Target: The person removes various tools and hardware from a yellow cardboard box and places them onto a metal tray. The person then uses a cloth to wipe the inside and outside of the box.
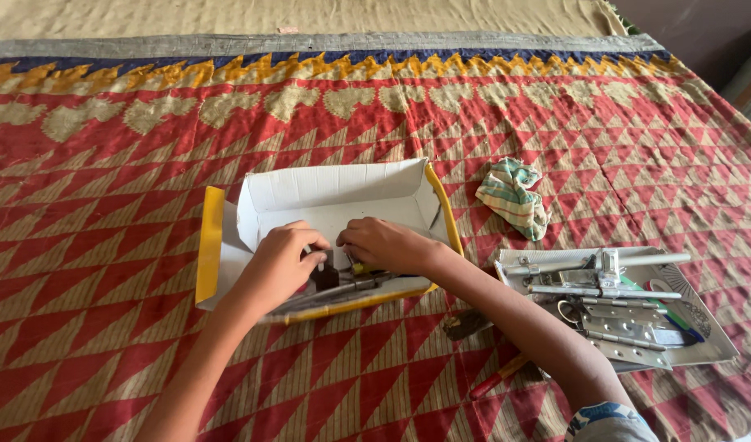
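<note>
Both hands point(334, 255) – inside cardboard box point(334, 196)

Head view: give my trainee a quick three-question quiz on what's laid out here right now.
1. True or false: both hands, the left hand and the right hand, are inside the open cardboard box.
2. Which lies between the box and the metal tray? A) a crumpled checked cloth B) a glass bottle C) a folded newspaper
3. Fill in: the tray holds metal ____ and rods.

Key
1. True; the fingers meet over small dark tools in it.
2. A; it rests on the red patterned bedspread, above the tray.
3. Hinges.
</note>
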